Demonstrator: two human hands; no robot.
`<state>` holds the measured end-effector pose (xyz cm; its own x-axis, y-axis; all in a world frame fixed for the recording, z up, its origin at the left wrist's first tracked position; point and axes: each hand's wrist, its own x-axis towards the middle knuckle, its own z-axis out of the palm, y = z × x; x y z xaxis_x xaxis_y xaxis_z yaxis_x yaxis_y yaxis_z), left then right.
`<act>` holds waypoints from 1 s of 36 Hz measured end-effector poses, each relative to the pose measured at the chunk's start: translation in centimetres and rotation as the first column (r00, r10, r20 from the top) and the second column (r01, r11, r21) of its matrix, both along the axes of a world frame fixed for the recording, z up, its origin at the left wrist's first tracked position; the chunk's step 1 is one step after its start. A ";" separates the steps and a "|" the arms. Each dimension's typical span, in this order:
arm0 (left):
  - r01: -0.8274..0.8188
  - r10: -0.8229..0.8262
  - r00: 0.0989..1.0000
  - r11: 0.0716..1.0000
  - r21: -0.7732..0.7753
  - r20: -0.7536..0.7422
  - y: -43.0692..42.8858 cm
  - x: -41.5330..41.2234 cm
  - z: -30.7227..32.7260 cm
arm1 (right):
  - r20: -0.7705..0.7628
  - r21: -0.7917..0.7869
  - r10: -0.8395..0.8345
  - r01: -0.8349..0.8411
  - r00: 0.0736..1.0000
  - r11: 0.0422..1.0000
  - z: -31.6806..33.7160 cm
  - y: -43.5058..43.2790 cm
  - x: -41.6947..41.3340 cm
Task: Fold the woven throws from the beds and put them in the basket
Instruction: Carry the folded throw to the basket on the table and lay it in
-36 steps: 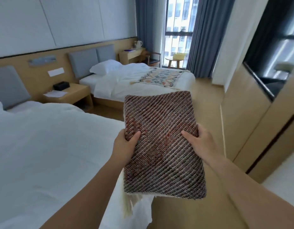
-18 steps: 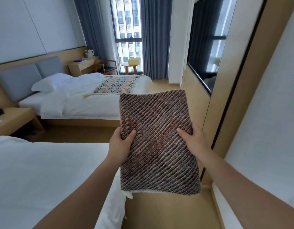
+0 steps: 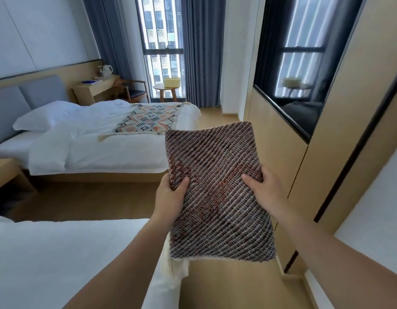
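Woven throw (image 3: 217, 197) number one looks folded already, a tidy brown rectangle held flat in mid-air between both sets of fingers (image 3: 181, 185). Left hand (image 3: 170, 197) and right hand (image 3: 265, 192) each clamp a side, thumbs on top, the rest tucked underneath, arms stretched forward. So I'd call this the carry step; next up is walking it over. Past the fingers, a patterned throw (image 3: 148, 119) lies spread on the far bed (image 3: 92, 161), and further back a yellow thing, probably the basket (image 3: 172, 82), sits on a round table (image 3: 158, 87).
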<state>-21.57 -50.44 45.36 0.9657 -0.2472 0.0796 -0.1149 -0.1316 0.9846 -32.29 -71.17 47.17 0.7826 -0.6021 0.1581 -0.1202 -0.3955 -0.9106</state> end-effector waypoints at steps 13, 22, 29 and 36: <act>0.075 -0.075 0.997 0.997 -0.017 -0.008 -5.9 13.7 0.4 | 0.012 0.037 -0.073 0.073 0.997 0.997 -0.2 -5.0 11.8; 0.075 -0.074 0.997 0.997 0.015 -0.032 -13.0 21.6 -1.2 | 0.013 0.089 -0.040 0.038 0.999 0.995 -2.5 -13.0 20.6; 0.017 -0.016 1.000 0.998 0.067 -0.023 -20.8 29.3 -0.9 | -0.003 0.115 0.023 -0.023 1.000 0.993 -3.2 -21.7 29.5; -0.058 0.058 0.998 0.996 0.068 -0.010 -27.7 35.6 -0.4 | -0.058 0.133 0.103 -0.095 0.993 0.987 -2.8 -29.3 37.4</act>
